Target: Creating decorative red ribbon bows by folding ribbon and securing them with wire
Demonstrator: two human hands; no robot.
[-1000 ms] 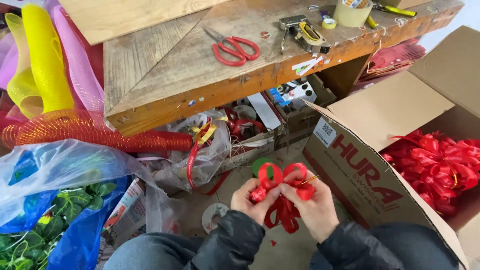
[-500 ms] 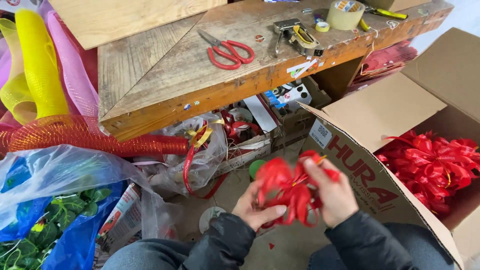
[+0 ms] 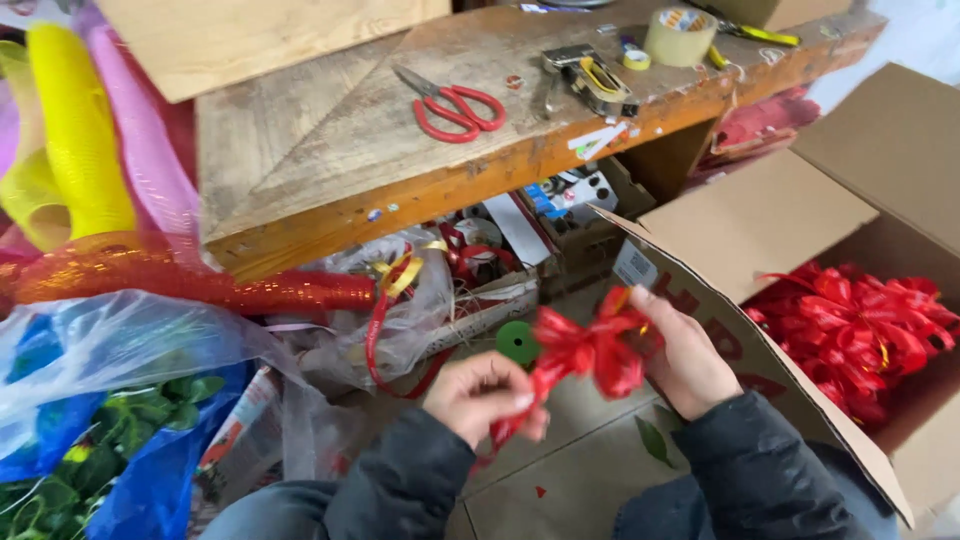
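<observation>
Both hands hold one red ribbon bow (image 3: pixel 585 352) low in front of the person, over the floor. Left hand (image 3: pixel 480 392) is curled with its fingertips pinching the bow's trailing tails, which hang down past the knuckles. Right hand (image 3: pixel 685 355) is closed on the bow's far side, thumb and fingers pressed to the loops; motion blur hides the exact grip. Just behind the bow a green disc (image 3: pixel 518 342) lies on the floor. Beside the right hand stands an open cardboard box (image 3: pixel 760 225) filled with more red bows (image 3: pixel 860 325). Farther off, on the wooden surface (image 3: pixel 330 150), red-handled scissors (image 3: pixel 450 105) lie near its front edge, with a staple gun (image 3: pixel 585 75) and a roll of tape (image 3: pixel 680 35) toward its right end.
</observation>
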